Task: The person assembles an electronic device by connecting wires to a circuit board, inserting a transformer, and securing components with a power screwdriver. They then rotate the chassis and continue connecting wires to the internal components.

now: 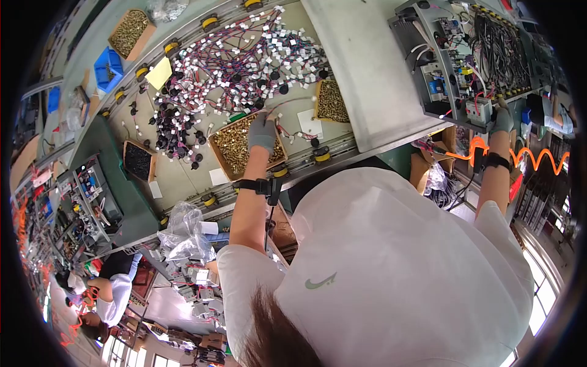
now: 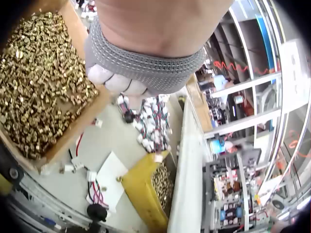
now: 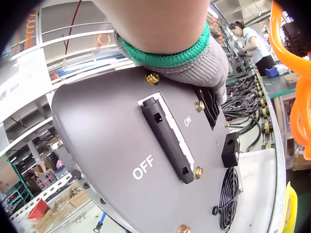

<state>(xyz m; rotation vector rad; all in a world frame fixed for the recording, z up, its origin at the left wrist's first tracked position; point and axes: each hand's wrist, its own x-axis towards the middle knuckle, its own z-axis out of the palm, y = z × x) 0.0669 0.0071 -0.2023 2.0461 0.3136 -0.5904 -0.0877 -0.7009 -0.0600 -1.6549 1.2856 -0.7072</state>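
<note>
In a grey glove, the left hand is over the far right part of a cardboard box of brass fittings. The left wrist view has this hand above the box's edge, its fingertips mostly hidden. A wire runs close by its fingers in the head view. The right hand, also gloved, is at the near edge of an open metal chassis. From the right wrist, that hand touches the top edge of a grey panel marked OFF and ON; most of its fingers are hidden.
Wire harnesses with white connectors lie heaped beyond the box. Around them are a second box of fittings, a box of black parts and a blue bin. An orange coiled hose hangs beside the right forearm.
</note>
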